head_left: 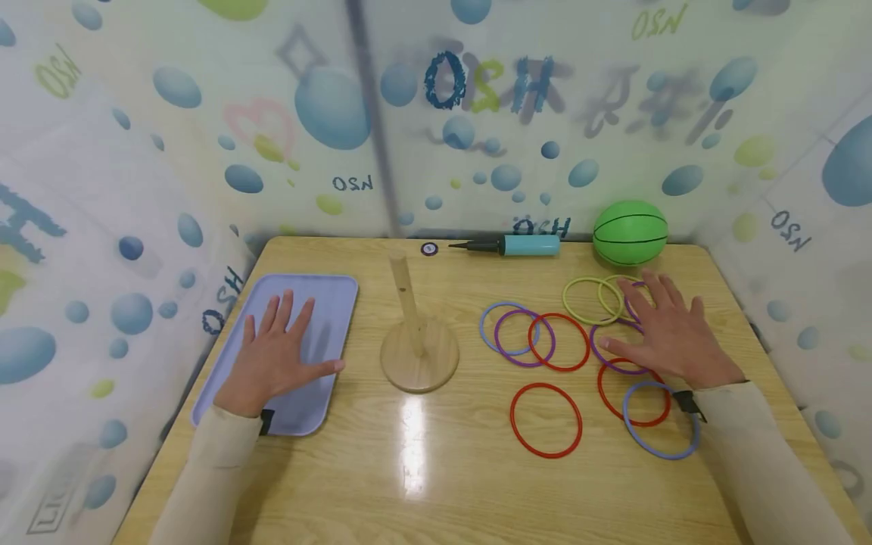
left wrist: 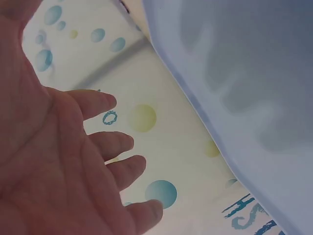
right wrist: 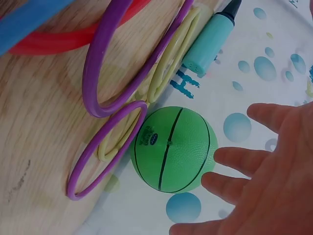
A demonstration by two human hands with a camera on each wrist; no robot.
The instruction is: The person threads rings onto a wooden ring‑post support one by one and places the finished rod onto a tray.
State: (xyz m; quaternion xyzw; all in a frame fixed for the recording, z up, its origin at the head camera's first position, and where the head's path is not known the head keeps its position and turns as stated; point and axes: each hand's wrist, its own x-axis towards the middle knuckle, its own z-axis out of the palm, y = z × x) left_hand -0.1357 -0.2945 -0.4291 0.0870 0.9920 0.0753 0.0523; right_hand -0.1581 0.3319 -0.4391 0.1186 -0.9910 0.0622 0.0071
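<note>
My left hand [head_left: 274, 356] is spread above the lavender tray [head_left: 327, 318], its fingers straight and holding nothing. In the left wrist view a gap shows between the hand [left wrist: 73, 161] and the tray [left wrist: 254, 98]. Over the rings on the right, my right hand [head_left: 674, 341] is spread too, with nothing in its grasp. Beneath and beside it lie a purple ring [head_left: 595, 348], a yellow ring [head_left: 564, 299], a red ring [head_left: 601, 390] and a blue ring [head_left: 661, 456]. The right wrist view has the fingers apart from the green ball [right wrist: 171, 149].
A wooden peg on a round base [head_left: 436, 371] stands mid-table. Between it and my right hand lie more rings, including a separate red ring [head_left: 512, 420]. Along the back are a small round disc [head_left: 429, 248] and a turquoise hand pump [head_left: 531, 245]. Patterned cloth walls surround the table.
</note>
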